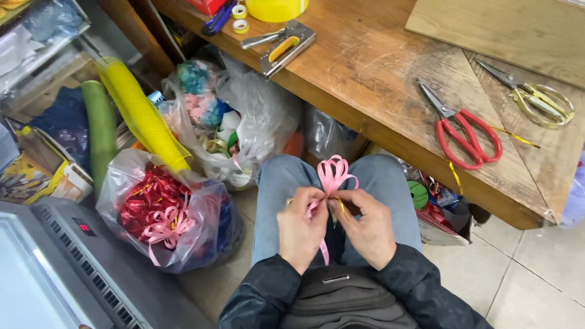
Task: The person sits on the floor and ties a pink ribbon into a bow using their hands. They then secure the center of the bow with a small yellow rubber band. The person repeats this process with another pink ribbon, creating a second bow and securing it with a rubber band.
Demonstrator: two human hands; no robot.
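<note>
1. Holding a pink ribbon bow at the lower centre of the frame, the left hand and the right hand meet over the person's lap, fingers pinched together on the bow's gathered middle; its loops fan upward and a loose tail hangs down between the wrists.
2. Worn and scratched, the wooden tabletop runs across the upper right of the frame, with a lighter board lying on its far corner.
3. On it lie red-handled scissors, gold-handled scissors further right, a stapler and small tape rolls near the top edge.
4. Pale tiles cover the floor at lower right.
5. At lower left, a clear plastic bag holds red and pink bows, beside a long stack of yellow rings.
6. More bags are stuffed under the tabletop; their contents are hard to make out through the plastic.
7. A grey machine is cut off at the lower left corner.
</note>
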